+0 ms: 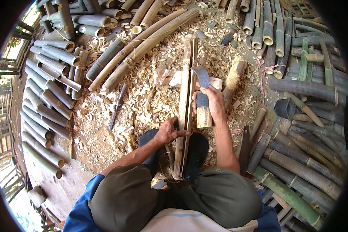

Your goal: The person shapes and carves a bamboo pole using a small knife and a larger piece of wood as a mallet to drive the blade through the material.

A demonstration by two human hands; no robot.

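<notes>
A long split bamboo piece (183, 104) stretches away from between my knees, a dark lengthwise gap showing between its parts. My left hand (169, 132) holds its near part from the left, with the thumb laid across it. In my right hand (214, 102) is a billhook (200, 73) with a dark curved blade, a dark band and a thick pale wooden handle. Its blade is up, close beside the bamboo's right side. Under the bamboo lies a pale wooden block (166, 77), sticking out on both sides.
Wood chips (143, 104) cover the ground. A narrow dark tool (117, 106) lies to the left, and a saw blade (244, 150) is by my right forearm. Cut bamboo tubes (50, 92) are stacked left, with longer bamboo poles (301, 166) on the right. A frayed log (234, 77) lies beyond my right hand.
</notes>
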